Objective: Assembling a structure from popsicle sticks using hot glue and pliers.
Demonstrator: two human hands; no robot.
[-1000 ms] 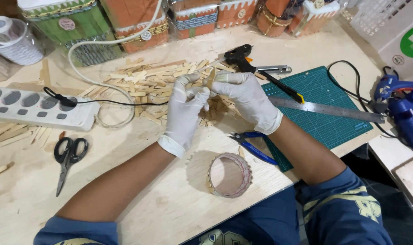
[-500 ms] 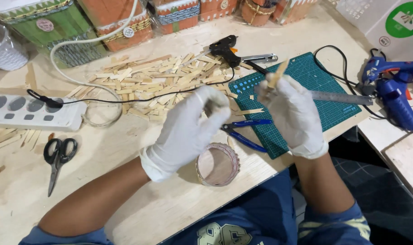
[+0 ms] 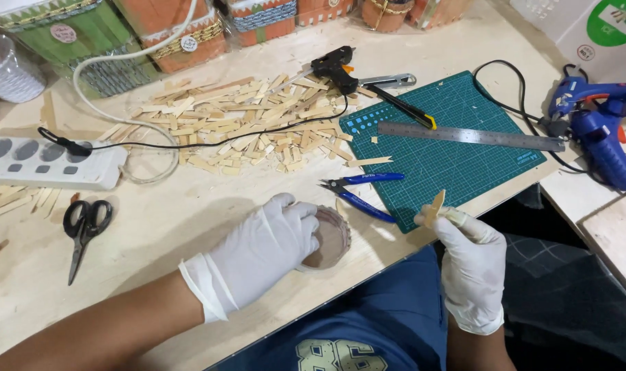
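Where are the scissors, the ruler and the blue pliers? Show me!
scissors (image 3: 83, 227): head view, on the black handles by the pivot.
ruler (image 3: 471, 136): head view, middle of the metal strip on the green mat.
pliers (image 3: 362, 193): head view, between its two blue handles' start.

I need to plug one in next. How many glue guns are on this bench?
2. A black glue gun lies at the far edge of the wooden stick pile; a blue glue gun lies right of the green cutting mat. Others may sit outside the view.

White-gloved hands (image 3: 258, 257), green gridded cutting mat (image 3: 457, 158), blue-handled pliers (image 3: 361, 189), black scissors (image 3: 82, 230).
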